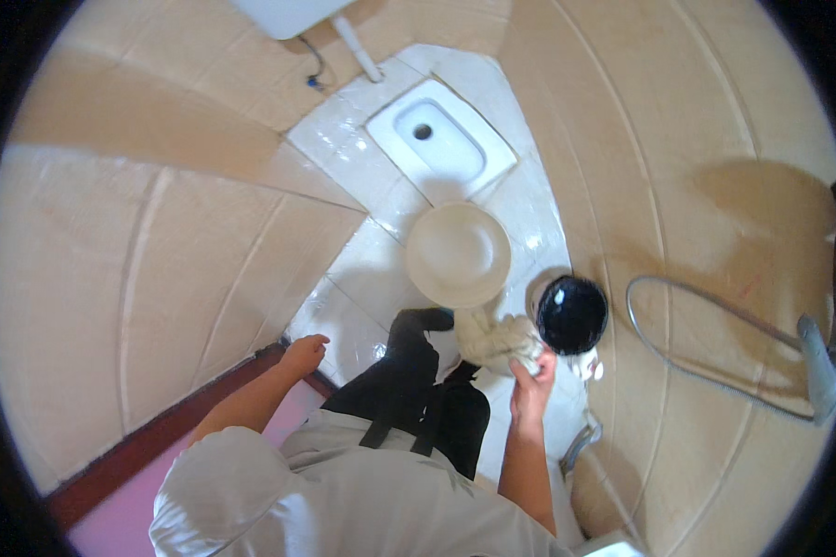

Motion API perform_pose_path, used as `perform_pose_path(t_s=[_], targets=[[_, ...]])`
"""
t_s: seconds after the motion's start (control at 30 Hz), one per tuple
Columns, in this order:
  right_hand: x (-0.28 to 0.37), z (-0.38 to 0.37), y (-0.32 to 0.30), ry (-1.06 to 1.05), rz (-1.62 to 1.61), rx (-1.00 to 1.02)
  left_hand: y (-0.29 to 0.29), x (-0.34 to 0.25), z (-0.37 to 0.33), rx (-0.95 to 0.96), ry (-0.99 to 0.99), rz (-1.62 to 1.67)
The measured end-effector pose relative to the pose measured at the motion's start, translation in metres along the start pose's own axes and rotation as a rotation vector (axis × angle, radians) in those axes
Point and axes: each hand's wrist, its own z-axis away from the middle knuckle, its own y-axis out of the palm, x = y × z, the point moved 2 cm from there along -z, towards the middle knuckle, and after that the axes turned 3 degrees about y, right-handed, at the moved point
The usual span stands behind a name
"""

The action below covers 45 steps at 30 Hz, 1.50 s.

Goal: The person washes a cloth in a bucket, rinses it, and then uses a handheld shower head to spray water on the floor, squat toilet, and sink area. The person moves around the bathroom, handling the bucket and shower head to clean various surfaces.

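My right hand [531, 385] grips a crumpled beige cloth [495, 342], which hangs from the fingers in front of my legs. Just beyond the cloth stands a round cream basin [459, 260] on the tiled floor. A bin lined with a shiny black bag [571, 316] is close to the right hand, on its far right side. Held out to the left, my left hand [306, 353] has its fingers curled in, with nothing visible in them. It hangs near the dark red door sill, apart from the basin and cloth.
A white squat toilet [441, 139] is set in the floor beyond the basin. Above it is a white cistern [297, 11] with a pipe. A shower hose [687, 286] loops along the right wall. Beige tiled walls close in on both sides, and a dark red sill [158, 427] runs at left.
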Motion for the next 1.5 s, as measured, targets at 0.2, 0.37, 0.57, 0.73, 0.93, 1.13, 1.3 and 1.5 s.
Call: perform_pose_path(t_s=[0.2, 0.37, 0.57, 0.73, 0.93, 1.13, 1.3, 1.5], targets=[[-0.023, -0.066, 0.041, 0.092, 0.241, 0.614, 0.054, 0.04, 0.129, -0.233, -0.369, 0.248], [-0.036, -0.102, 0.03, 0.159, 0.563, 0.726, 0.129, 0.02, 0.234, -0.542, -0.571, 0.554], [-0.004, -0.012, 0.04, 0.1, 1.061, 0.98, 0.165, -0.031, 0.37, -0.929, -0.802, 0.585], [0.001, 0.103, 0.138, -0.049, 1.168, 1.47, 0.14, -0.045, 0.419, -1.18, -0.753, 0.501], [0.032, 0.405, 0.3, -0.93, 0.701, 2.388, 0.199, -0.043, 0.413, -0.99, -0.775, 0.675], [0.042, 0.647, 0.224, -1.543, -0.276, 2.784, 0.243, -0.066, 0.421, -1.111, -0.873, 0.843], [-0.01, 0.676, 0.182, -1.33, -0.035, 2.87, 0.297, -0.122, 0.439, -1.165, -1.077, 0.951], [-0.043, 0.652, 0.17, -0.59, 0.296, 2.926, 0.316, -0.203, 0.434, -1.035, -1.286, 1.083]])
